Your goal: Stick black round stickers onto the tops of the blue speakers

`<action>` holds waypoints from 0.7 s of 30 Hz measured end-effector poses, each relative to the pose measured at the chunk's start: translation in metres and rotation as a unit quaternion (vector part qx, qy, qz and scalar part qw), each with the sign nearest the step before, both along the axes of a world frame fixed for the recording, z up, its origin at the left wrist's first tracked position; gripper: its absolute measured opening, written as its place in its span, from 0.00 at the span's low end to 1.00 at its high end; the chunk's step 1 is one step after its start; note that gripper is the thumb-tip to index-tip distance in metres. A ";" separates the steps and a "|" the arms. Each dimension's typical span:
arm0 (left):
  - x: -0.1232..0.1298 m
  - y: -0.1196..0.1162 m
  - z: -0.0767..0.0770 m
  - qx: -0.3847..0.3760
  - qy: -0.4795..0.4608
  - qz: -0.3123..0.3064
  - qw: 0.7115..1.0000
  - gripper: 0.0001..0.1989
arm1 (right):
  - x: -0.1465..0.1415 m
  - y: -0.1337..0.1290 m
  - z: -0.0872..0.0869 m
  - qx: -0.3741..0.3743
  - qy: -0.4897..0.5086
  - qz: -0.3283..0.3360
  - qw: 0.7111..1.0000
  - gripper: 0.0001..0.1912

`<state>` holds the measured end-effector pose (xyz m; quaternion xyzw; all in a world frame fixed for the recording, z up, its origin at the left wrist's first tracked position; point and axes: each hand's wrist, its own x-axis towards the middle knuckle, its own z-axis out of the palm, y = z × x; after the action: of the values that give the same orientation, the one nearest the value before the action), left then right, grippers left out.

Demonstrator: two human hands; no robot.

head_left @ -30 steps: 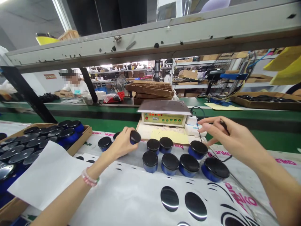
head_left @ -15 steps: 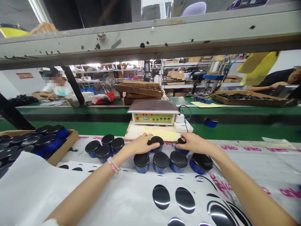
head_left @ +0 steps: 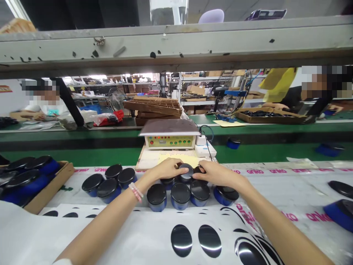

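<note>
My left hand (head_left: pixel 172 168) is closed on a round black-topped blue container (head_left: pixel 185 172), its thumb lying across the top. My right hand (head_left: pixel 209 172) grips another such container (head_left: pixel 200 171) just to the right, and its thumb reaches toward the left one. In front stands a row of similar containers, among them one in the middle (head_left: pixel 180 195) and one at the right end (head_left: pixel 226 194). Several more (head_left: pixel 108 189) are grouped left of my left wrist. Nearest me lies a white sheet (head_left: pixel 138 235) with glossy black ovals (head_left: pixel 181 240).
A control box (head_left: pixel 169 140) with buttons stands behind my hands. At the left is a cardboard box (head_left: pixel 52 187) of containers. More containers (head_left: pixel 234 143) sit on the green belt (head_left: pixel 261 151). A shelf beam (head_left: pixel 193 44) crosses above. Two people work across the belt.
My view has turned right. My right hand and its container have come closer to my left hand. More containers show at the right.
</note>
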<state>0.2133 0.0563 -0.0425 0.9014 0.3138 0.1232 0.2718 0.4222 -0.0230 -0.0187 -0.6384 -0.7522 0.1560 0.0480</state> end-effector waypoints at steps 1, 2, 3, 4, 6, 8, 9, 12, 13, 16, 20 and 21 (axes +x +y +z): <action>-0.001 -0.001 -0.001 0.003 0.007 0.001 1.000 0.23 | 0.000 0.000 0.001 -0.001 0.005 0.003 1.000 0.17; -0.001 -0.002 -0.002 0.005 0.014 0.000 1.000 0.23 | 0.000 -0.001 0.002 0.000 0.011 0.005 1.000 0.17; -0.002 -0.004 -0.002 0.007 0.020 -0.003 1.000 0.23 | -0.001 -0.001 0.003 0.004 0.016 0.007 1.000 0.16; -0.002 -0.006 -0.002 0.008 0.023 -0.008 1.000 0.23 | -0.003 -0.002 0.004 0.009 0.022 0.010 1.000 0.16; -0.003 -0.008 0.000 0.007 0.019 -0.017 1.000 0.22 | -0.008 -0.004 0.006 0.017 0.034 0.021 0.999 0.15; -0.007 -0.010 0.004 0.000 0.008 -0.013 1.000 0.23 | -0.013 -0.008 0.006 0.012 0.040 0.035 0.998 0.15; -0.009 -0.012 0.006 -0.006 0.004 -0.005 1.000 0.24 | -0.015 -0.010 0.007 0.007 0.042 0.041 0.998 0.15; -0.022 -0.021 0.010 -0.017 0.009 0.034 0.999 0.30 | -0.012 -0.013 0.013 0.004 0.047 0.047 0.998 0.14; -0.026 -0.026 0.009 -0.019 0.013 0.041 0.999 0.32 | -0.006 -0.012 0.018 0.014 0.051 0.038 0.998 0.14; -0.034 -0.042 0.004 -0.014 0.016 0.042 0.999 0.32 | 0.029 0.004 0.036 0.089 0.051 -0.072 0.992 0.18; -0.033 -0.051 -0.003 -0.015 0.004 0.027 1.000 0.35 | 0.096 0.045 0.045 0.163 0.012 -0.320 0.933 0.17; -0.032 -0.051 -0.004 -0.021 -0.001 0.022 1.000 0.36 | 0.110 0.055 0.041 0.165 0.007 -0.356 0.920 0.16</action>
<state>0.1812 0.0054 -0.0462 0.8883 0.3362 0.1234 0.2877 0.5324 0.0321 0.0227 -0.8460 -0.4897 0.0069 0.2108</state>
